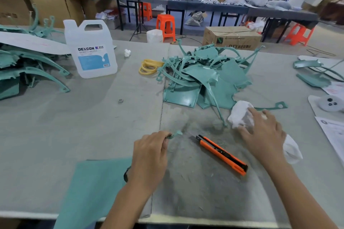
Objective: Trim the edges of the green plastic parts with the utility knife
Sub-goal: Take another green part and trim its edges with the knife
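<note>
Left hand [150, 156] of mine sits just left of the utility knife [221, 154], thumb and fingertips pinching a small green offcut [176, 134]; I judge it a trimmed scrap that I am lifting away to clear the work patch. My right hand [264, 132] is on the knife's other side, fingers spread and laid flat over a white cloth [240, 115], gripping nothing; probably it is there for wiping. The knife lies loose on the grey table [93, 117] between both hands, touched by neither, slanted so either hand could take it up. Whether its blade is out I cannot tell. Beyond the knife is the heap of green plastic parts [201, 78], tangled curved strips and flat panels within reach. A second stack [28, 67] lies far to the knife's left, beside a white jug [91, 50]. Nearer me than the knife, a flat green sheet [93, 188] lies under my left forearm. No cutting is in hand now, by my reckoning.
</note>
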